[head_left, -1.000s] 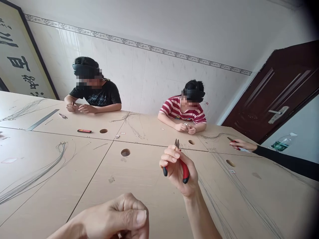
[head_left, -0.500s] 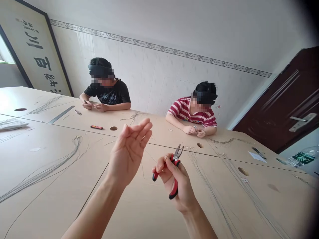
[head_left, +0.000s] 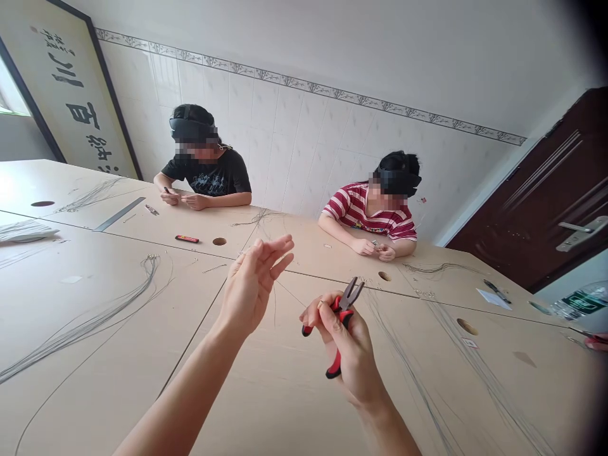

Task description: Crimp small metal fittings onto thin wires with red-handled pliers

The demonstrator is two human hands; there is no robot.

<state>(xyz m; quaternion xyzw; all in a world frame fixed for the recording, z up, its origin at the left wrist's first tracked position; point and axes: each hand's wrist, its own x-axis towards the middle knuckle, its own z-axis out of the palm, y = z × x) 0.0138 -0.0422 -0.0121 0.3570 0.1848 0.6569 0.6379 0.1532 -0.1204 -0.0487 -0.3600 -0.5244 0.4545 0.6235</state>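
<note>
My right hand [head_left: 349, 345] is closed around red-and-black pliers [head_left: 339, 316], whose jaws point up and to the right above the table [head_left: 118, 373]. My left hand [head_left: 254, 278] is raised to the left of it, with the fingers stretched up and right and held close together. A thin wire [head_left: 274, 304] hangs from those fingers, and a strand of it runs toward my right hand. The two hands are a short way apart.
Two people sit at the far side, one in a black shirt [head_left: 209, 177] and one in a striped shirt [head_left: 361, 212], both handling small parts. Wire bundles [head_left: 90, 326] lie left and right. The table also holds a red bar [head_left: 187, 239], a metal ruler [head_left: 118, 214] and cable holes [head_left: 219, 241]. A dark door [head_left: 536, 209] is at right.
My left hand rose from a fist near the camera to a raised, stretched pose. My right hand with the pliers dropped slightly and tilted right. The view turned left.
</note>
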